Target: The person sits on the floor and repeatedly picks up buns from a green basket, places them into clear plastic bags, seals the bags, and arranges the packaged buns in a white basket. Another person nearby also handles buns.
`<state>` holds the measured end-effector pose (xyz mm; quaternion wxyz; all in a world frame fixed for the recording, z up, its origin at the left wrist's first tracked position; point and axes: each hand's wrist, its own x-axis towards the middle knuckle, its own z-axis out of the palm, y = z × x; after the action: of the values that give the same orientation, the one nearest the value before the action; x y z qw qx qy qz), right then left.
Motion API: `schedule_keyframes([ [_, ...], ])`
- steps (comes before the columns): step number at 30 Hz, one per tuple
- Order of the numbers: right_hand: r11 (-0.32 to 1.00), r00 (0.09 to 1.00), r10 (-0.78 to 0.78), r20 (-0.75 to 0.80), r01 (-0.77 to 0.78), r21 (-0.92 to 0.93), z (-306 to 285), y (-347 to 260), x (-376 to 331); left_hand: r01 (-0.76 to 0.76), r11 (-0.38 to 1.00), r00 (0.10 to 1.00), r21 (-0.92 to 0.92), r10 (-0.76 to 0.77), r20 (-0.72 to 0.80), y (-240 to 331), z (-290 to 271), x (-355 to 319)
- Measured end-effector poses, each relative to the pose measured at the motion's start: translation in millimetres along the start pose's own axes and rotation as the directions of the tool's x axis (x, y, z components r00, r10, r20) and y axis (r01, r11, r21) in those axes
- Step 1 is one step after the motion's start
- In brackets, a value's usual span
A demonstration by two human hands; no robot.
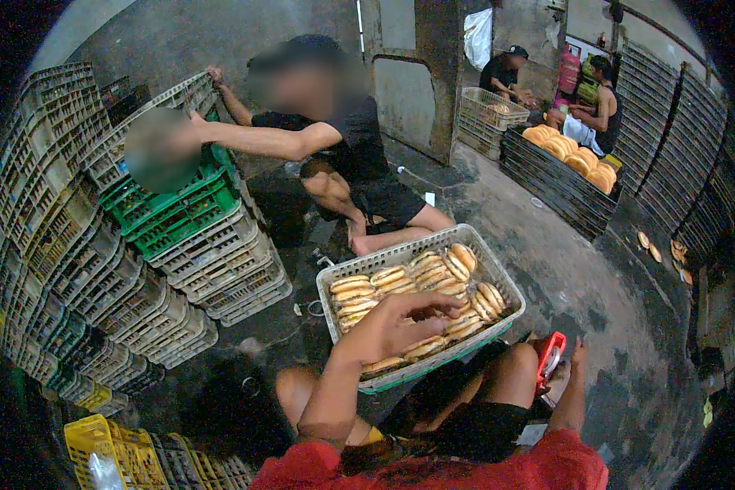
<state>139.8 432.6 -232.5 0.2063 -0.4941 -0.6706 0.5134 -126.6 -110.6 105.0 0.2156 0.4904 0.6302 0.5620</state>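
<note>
My left hand (pixel 404 322) reaches over a light plastic crate (pixel 502 286) of packed round buns (pixel 392 278), its fingers stretched apart and slightly curved. Nothing shows in its grasp. The buns sit in rows, several wrapped together in clear plastic. At my right knee, my right hand (pixel 562 382) is beside a red tape dispenser (pixel 551 357) with a pale round roll in it and appears to grip it. Part of that hand's fingers is hidden behind the dispenser. The crate stands in front of my bent legs.
Tall stacks of crates (pixel 57 188) rise at the left; a squatting person in black (pixel 355 139) grips another stack (pixel 220 261). Yellow crates (pixel 114 445) are at lower left. Two people sit at the back right, by a dark crate of loose buns (pixel 559 184). Racks (pixel 645 106) line the right wall.
</note>
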Motion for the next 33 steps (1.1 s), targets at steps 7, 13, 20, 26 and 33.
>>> schedule_keyframes([
  [7, 0.587, 0.958, -0.038, -0.285, -0.21, -0.782, 5.6, 53.8, -71.8, 0.304, 0.863, 0.952, 0.404, -0.284, -0.11, -216.0, 84.1, 47.9],
  [13, 0.436, 0.936, -0.095, -0.339, -0.267, -0.86, 17.2, 42.4, -53.8, 0.233, 0.465, 0.937, 0.854, -0.341, -0.07, -299.3, 158.8, -7.0],
  [20, 0.382, 0.93, -0.269, -0.25, -0.135, -0.914, 17.9, 20.3, -60.7, 0.348, 0.376, 0.867, 0.859, -0.477, -0.143, -306.4, 168.2, 1.9],
  [26, 0.424, 0.921, -0.244, -0.305, -0.181, -0.887, 18.7, 17.8, -49.8, 0.429, 0.345, 0.809, 0.835, -0.558, -0.185, -317.0, 175.5, 1.1],
  [33, 0.435, 0.931, -0.175, -0.322, -0.22, -0.873, 17.9, 18.9, -41.4, 0.276, 0.436, 0.922, 0.856, -0.371, -0.109, -317.6, 171.2, 0.8],
])
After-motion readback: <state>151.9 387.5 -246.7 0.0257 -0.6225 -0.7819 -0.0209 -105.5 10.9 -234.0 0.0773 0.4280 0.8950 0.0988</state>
